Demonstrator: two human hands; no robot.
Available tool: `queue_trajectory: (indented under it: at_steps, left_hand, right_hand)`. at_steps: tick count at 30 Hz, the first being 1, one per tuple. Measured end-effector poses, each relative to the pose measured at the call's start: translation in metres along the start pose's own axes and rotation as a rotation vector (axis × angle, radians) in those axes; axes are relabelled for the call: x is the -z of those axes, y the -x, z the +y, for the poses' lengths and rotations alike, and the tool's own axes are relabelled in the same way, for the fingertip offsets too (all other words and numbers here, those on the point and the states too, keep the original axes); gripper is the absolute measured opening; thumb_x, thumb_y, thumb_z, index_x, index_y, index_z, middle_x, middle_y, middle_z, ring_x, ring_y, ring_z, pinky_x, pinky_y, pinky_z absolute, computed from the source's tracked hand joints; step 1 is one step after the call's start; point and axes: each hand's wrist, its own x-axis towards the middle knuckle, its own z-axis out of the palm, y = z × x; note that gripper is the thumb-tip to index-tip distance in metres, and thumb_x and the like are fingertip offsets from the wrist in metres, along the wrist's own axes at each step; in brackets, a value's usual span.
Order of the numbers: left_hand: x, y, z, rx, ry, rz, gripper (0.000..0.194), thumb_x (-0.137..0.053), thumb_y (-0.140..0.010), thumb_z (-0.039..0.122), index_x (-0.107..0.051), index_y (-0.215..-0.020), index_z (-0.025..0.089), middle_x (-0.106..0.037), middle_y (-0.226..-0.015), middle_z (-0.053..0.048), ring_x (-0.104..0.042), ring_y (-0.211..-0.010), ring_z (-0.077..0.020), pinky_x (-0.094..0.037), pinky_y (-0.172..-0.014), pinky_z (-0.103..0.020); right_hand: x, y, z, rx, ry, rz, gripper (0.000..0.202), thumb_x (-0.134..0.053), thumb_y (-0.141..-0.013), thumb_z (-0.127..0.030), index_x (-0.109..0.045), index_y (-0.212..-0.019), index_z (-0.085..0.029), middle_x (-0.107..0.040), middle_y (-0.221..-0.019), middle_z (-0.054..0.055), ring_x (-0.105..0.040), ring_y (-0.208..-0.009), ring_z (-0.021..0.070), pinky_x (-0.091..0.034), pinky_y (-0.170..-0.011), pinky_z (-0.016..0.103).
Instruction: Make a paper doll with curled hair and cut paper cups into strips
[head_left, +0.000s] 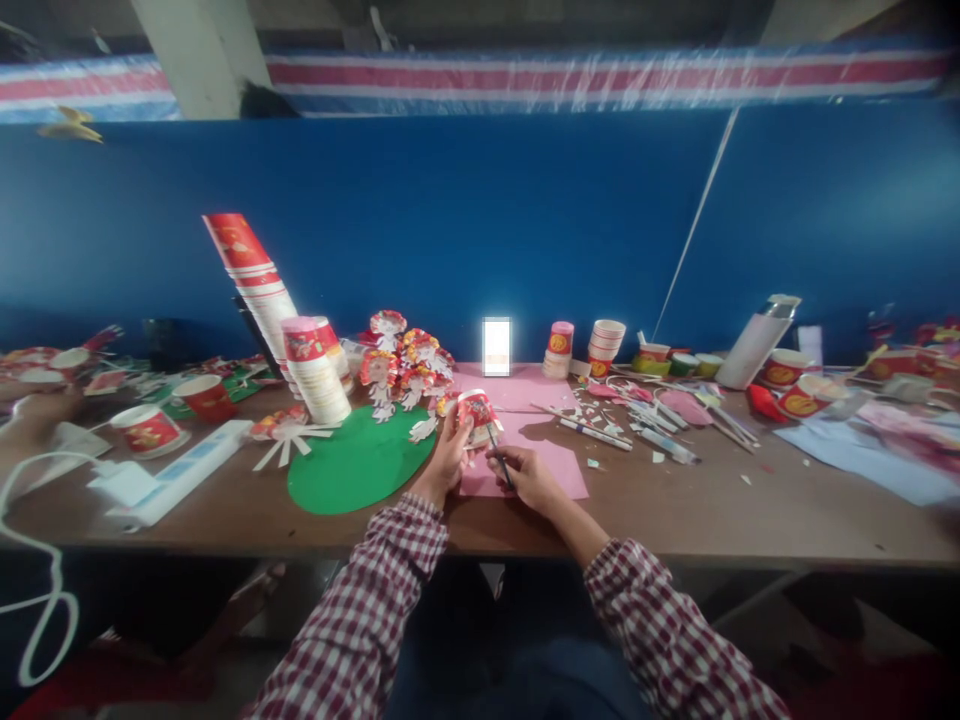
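Observation:
Held in front of me is a red printed paper cup (474, 406), with the fingers of my left hand (447, 455) wrapped round its left side. My right hand (532, 480) pinches a slim dark pen-like tool (494, 441), whose upper end reaches the cup's right side. I cannot tell whether its tip touches the cup or what kind of tool it is. Pink paper sheets (559, 470) lie beneath both hands. Left of them is a green oval sheet (352, 470), with a pile of cut red-and-white paper figures (405, 360) behind it.
Tall stacks of paper cups (315, 370) stand at left, near a white power strip (191, 470) with a cable. A lit phone-like screen (496, 346) stands at the back. Pens (596, 433), paper scraps and a flask (759, 342) occupy the right. Another person's hand (37, 425) is far left.

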Motion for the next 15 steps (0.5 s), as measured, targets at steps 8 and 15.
queue_trajectory:
  at_steps: [8, 15]
  left_hand:
    - [0.0024, -0.0004, -0.0007, -0.036, -0.095, -0.007, 0.065, -0.069, -0.074, 0.037, -0.038, -0.131, 0.029, -0.063, -0.099, -0.005, -0.064, -0.075, -0.0153, -0.053, -0.064, -0.028]
    - [0.0059, -0.0038, -0.007, -0.077, -0.057, -0.012, 0.068, -0.072, -0.072, 0.033, -0.04, -0.132, 0.027, -0.064, -0.097, -0.004, -0.063, -0.073, -0.0138, -0.051, -0.064, -0.025]
  right_hand:
    - [-0.0001, 0.0004, 0.0001, -0.004, 0.006, 0.018, 0.041, -0.067, -0.068, -0.048, -0.066, -0.091, -0.014, -0.05, -0.054, -0.004, -0.043, -0.046, 0.0065, -0.037, -0.044, 0.019]
    - [-0.0005, 0.0014, -0.0035, -0.007, -0.057, 0.011, 0.041, -0.068, -0.068, -0.046, -0.066, -0.096, -0.015, -0.048, -0.054, -0.004, -0.043, -0.048, 0.0072, -0.038, -0.046, 0.02]
